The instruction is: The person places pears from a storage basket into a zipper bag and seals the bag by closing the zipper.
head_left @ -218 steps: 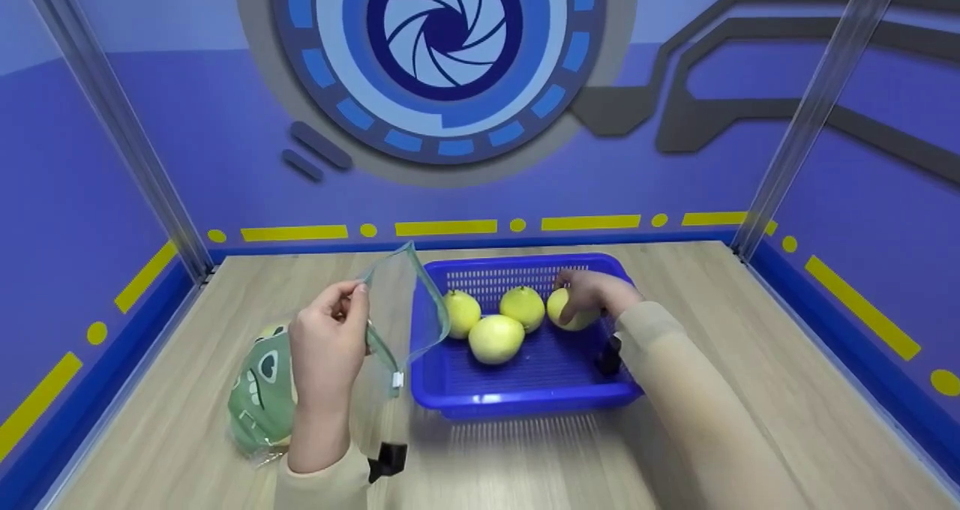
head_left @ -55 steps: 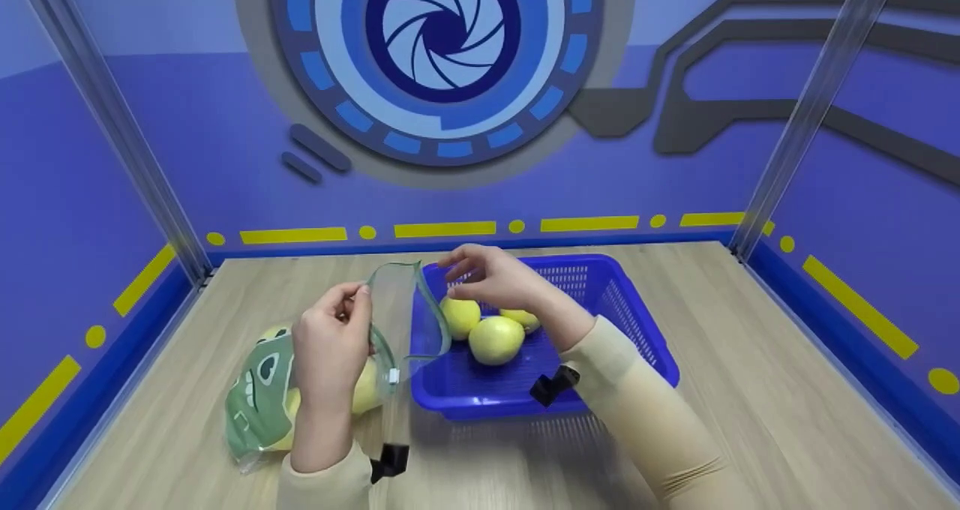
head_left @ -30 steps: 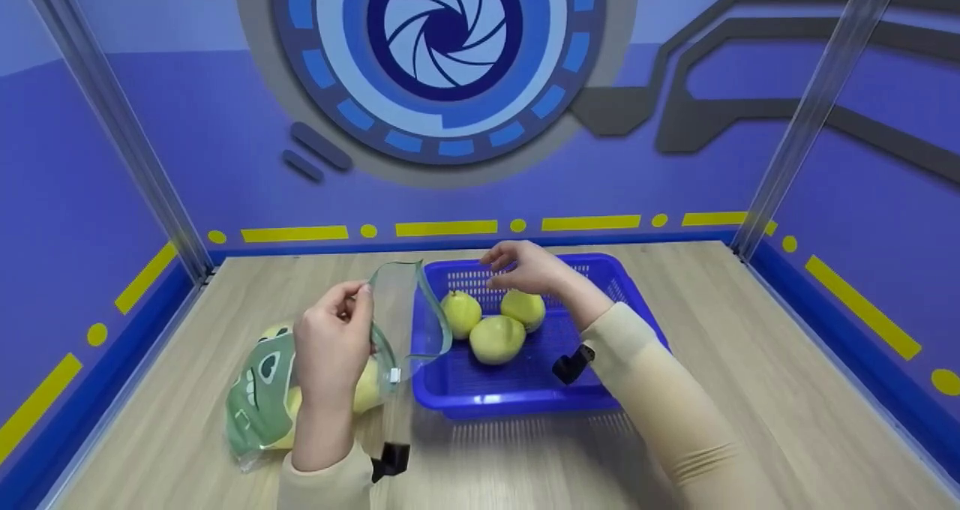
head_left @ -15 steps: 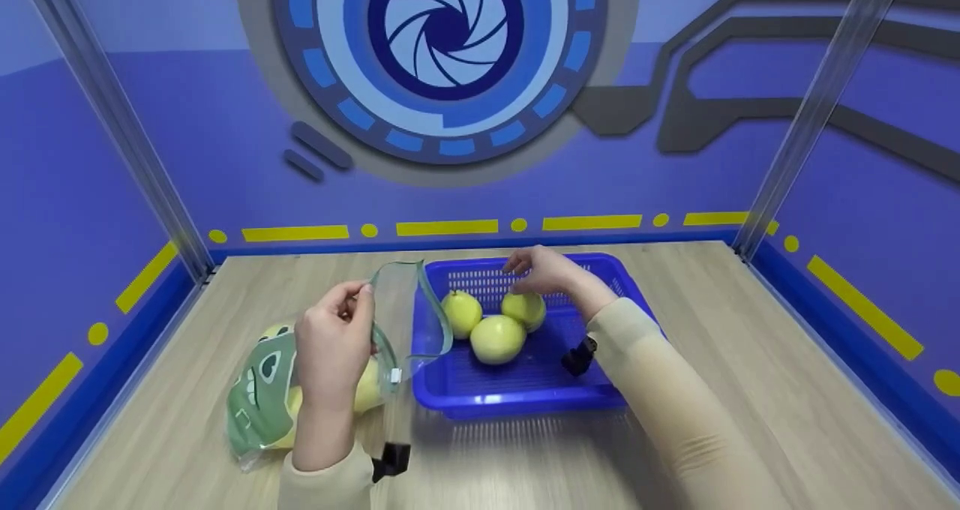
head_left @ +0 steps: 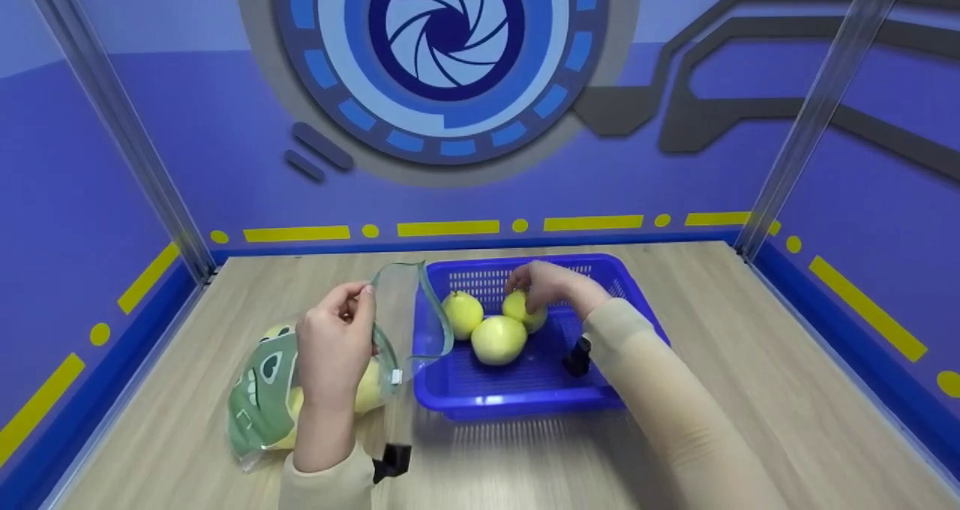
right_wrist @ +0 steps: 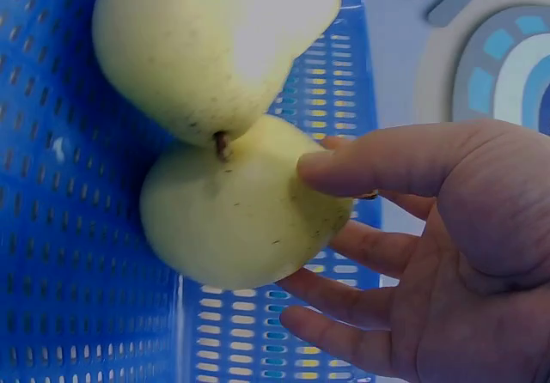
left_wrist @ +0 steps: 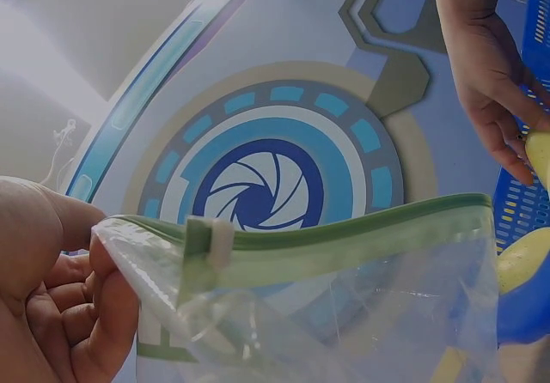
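My left hand point(head_left: 334, 352) pinches the green rim of a clear zip bag point(head_left: 397, 300) with a white slider, its mouth spread beside the basket. The bag has a green cartoon face point(head_left: 262, 390) printed on it, and pale yellow fruit point(head_left: 369, 390) shows inside. At the back of the blue basket point(head_left: 517, 403), my right hand point(head_left: 551, 283) holds a yellow-green pear point(right_wrist: 241, 211), thumb on one side and fingers round the other. Another pear point(head_left: 499, 340) sits in front of it, and a third pear point(head_left: 462, 315) lies near the bag mouth.
Bare wooden table point(head_left: 517, 472) lies in front of the basket. Blue patterned walls point(head_left: 480, 195) close off the back and both sides. Small black wrist mounts point(head_left: 392, 461) stick out at the sleeves.
Earlier my right hand gripped a fourth pear at the basket's right; that pear has left the basket and fruit now shows in the bag. The hand has since moved from the bag mouth onto the back pear.
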Motion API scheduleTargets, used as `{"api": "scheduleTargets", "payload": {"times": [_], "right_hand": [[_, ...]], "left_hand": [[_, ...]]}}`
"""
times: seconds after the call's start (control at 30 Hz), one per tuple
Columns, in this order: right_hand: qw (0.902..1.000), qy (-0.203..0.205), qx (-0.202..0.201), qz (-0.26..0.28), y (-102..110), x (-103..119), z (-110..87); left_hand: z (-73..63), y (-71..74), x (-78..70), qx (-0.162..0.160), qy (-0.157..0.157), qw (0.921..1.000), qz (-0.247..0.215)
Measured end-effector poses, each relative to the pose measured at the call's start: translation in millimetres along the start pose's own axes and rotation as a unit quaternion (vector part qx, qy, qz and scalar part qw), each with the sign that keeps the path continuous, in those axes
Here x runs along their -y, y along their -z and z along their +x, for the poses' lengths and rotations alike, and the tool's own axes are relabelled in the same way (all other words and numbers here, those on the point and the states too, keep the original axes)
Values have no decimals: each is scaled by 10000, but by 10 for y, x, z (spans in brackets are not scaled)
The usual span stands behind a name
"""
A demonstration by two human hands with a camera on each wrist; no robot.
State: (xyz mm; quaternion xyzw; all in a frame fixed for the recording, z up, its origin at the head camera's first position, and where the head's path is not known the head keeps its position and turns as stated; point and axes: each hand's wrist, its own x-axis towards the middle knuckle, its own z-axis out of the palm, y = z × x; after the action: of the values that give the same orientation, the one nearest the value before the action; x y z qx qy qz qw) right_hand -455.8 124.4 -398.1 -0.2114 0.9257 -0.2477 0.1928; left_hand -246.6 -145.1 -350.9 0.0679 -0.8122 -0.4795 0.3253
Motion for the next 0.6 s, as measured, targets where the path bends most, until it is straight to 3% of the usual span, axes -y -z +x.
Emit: {"api": "scheduleTargets", "payload": {"times": [0.27, 0.43, 0.6], "right_hand": [[9983, -288, 237, -454, -19, 54, -32], [9956, -814, 430, -175, -60, 42, -42], [9933, -1000, 582, 29, -87, -5, -32]], "left_hand": [[-4, 17, -25, 82, 193, 9998, 23], [-2, 11, -11, 97, 135, 9999, -3], [0, 8, -9, 95, 98, 9999, 0]]}}
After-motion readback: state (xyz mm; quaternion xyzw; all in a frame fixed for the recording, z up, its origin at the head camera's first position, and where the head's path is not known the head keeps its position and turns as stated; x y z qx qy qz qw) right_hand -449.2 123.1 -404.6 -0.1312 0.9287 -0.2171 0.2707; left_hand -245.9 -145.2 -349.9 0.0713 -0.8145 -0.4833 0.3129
